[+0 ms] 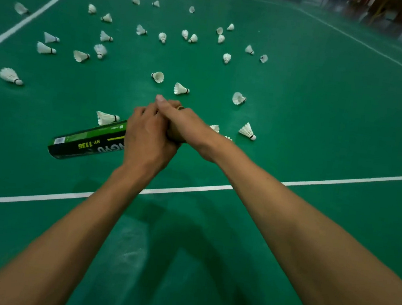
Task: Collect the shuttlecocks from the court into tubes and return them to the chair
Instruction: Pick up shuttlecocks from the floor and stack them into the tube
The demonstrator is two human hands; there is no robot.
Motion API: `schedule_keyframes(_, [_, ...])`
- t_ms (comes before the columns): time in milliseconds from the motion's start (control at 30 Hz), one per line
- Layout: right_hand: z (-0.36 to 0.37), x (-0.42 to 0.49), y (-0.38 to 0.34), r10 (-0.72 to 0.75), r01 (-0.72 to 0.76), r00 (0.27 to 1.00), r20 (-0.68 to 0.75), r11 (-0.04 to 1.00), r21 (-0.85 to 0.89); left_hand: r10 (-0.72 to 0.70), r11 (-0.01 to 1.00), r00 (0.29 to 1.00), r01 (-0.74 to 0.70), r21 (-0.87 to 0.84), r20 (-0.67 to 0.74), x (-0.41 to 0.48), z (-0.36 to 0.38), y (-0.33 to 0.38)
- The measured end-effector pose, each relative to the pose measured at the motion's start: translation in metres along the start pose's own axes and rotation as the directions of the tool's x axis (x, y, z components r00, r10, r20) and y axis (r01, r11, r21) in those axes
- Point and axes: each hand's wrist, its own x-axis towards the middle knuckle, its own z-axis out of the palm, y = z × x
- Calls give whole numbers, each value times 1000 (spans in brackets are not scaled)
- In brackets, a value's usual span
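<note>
Far left, a loose shuttlecock [10,76] sits on the green court [324,116], with loads more scattered beyond it. The tube [85,143] slants down to the left, and my left hand [146,141] is wrapped round its upper part. My right hand [185,123] is curled over the brownish top end, touching the left one. A nearer shuttlecock [247,131] lies just right of that, above the white line [342,179].

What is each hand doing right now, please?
Left hand: closed, fingers curled round the green tube.
Right hand: closed, gripping the same tube at its brown end.
</note>
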Motion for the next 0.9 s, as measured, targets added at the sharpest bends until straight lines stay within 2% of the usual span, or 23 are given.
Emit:
schedule_keyframes(67, [-30,-1,8,-35,66,978,-207,987,146,46,996,999,-46,70,6,10,7,10])
schedule_keyframes(133, [-62,8,25,8,139,914,-407,934,329,40,994,999,-41,104,10,24,15,21])
schedule_keyframes(167, [-79,14,37,32,153,863,-504,934,322,26,993,999,-28,118,19,29,20,26])
schedule_keyframes(233, [-110,27,66,52,39,779,-625,991,131,3,990,999,-10,143,44,35,33,38])
schedule_keyframes(267, [-121,36,80,37,-20,792,-609,999,35,1,988,998,-11,154,63,37,39,45])
schedule_keyframes(333, [-132,51,102,3,-78,869,-496,988,-131,-5,984,994,-15,175,113,42,50,57])
schedule_keyframes(400, [-137,62,120,-6,-108,900,-436,966,-235,-34,981,985,1,195,168,51,59,69])
schedule_keyframes(533, [-147,68,146,23,-93,957,-289,968,-232,-112,953,955,26,301,273,83,79,90])
schedule_keyframes(600, [-160,72,155,15,-74,981,-192,950,-304,-142,948,939,38,317,312,101,93,101])
schedule_keyframes(700, [-182,85,168,97,-163,980,-172,889,-427,-161,957,924,60,283,347,119,122,112])
schedule_keyframes(767, [-189,87,179,195,-266,962,-190,824,-500,-153,968,917,65,241,368,122,143,113])
schedule_keyframes(900, [-194,72,213,338,-368,925,-175,676,-638,-122,982,888,43,185,443,110,176,104])
